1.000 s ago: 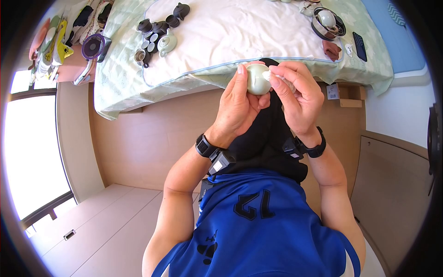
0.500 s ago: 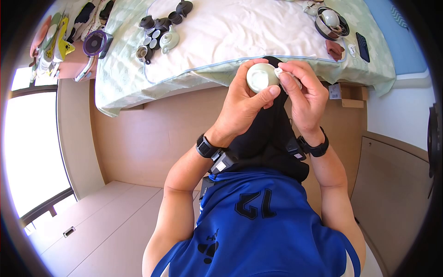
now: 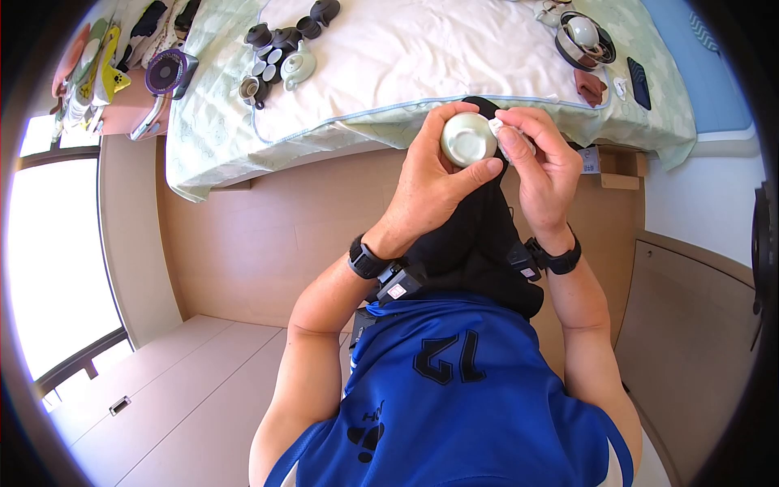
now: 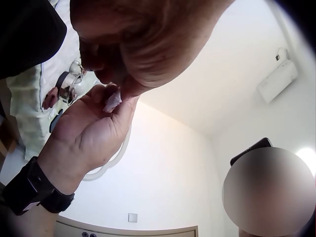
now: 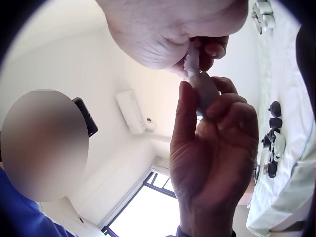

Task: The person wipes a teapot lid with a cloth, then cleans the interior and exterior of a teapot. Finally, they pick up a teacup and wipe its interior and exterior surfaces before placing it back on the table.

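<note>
Left hand [image 3: 434, 185] grips a pale green cup [image 3: 468, 138], its fingers curled round the side and the thumb lying along the edge nearest the body. Cup sits inside that grip, between thumb and fingers, held up in front of the dark trousers [image 3: 462, 243]; a paler round area on it faces the head camera. Right hand [image 3: 545, 174] pinches a white wad [image 5: 191, 61] between thumb and fingertips, just beside the cup on its right-hand side. Right wrist view puts the wad right at the cup's end (contact looks likely, can't fully tell). Other right-hand fingers bend in behind the pinch, partly hidden.

Beyond the hands, a white cloth [image 3: 414, 57] lies over a green patterned cover [image 3: 207, 146]. Dark teapots, small cups and a pale green teapot [image 3: 299, 67] cluster toward the left. Toward the right: a dark round container [image 3: 570, 58] with a white rounded thing [image 3: 583, 32] in it, a brown cloth [image 3: 590, 87] near it, and a phone [image 3: 639, 83] farther right. Purple fan [image 3: 168, 73] stands past the cover's left edge.
</note>
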A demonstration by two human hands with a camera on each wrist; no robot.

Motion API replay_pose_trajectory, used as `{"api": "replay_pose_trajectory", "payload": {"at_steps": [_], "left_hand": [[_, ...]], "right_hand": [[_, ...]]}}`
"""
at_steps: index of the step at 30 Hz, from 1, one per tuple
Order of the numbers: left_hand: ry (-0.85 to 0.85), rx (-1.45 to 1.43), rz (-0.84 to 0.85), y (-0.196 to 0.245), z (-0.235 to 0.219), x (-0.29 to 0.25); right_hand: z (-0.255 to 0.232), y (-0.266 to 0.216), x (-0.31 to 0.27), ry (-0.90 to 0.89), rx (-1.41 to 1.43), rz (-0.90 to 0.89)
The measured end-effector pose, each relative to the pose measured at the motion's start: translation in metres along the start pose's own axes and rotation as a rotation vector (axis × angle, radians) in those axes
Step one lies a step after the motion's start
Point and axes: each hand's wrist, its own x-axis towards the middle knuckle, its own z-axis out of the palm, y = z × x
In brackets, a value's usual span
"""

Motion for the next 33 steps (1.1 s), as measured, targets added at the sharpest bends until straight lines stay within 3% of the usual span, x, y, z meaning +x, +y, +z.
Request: {"api": "replay_pose_trajectory", "payload": {"at_steps": [10, 14, 20, 26, 29, 33], "left_hand": [[-0.039, -0.189, -0.128, -0.004, -0.004, 0.002], [-0.039, -0.17, -0.098, -0.004, -0.003, 0.001], [-0.068, -0.12, 0.002, -0.007, -0.002, 0.001], [-0.147, -0.27, -0.111, -0.007, -0.007, -0.001], [-0.159, -0.246, -0.091, -0.013, -0.007, -0.001], [-0.164, -0.088, -0.045, -0.012, -0.009, -0.002]], "right_hand": [[0.001, -0.003, -0.002, 0.001, 0.007, 0.006], [0.0, -0.003, -0.001, -0.009, -0.09, -0.065], [-0.002, 0.006, -0.001, 0.058, -0.024, 0.008], [-0.003, -0.001, -0.002, 0.063, -0.253, -0.188], [-0.004, -0.01, -0.005, 0.122, -0.198, -0.145], [-0.003, -0.025, -0.006, -0.088, -0.218, -0.221]]}}
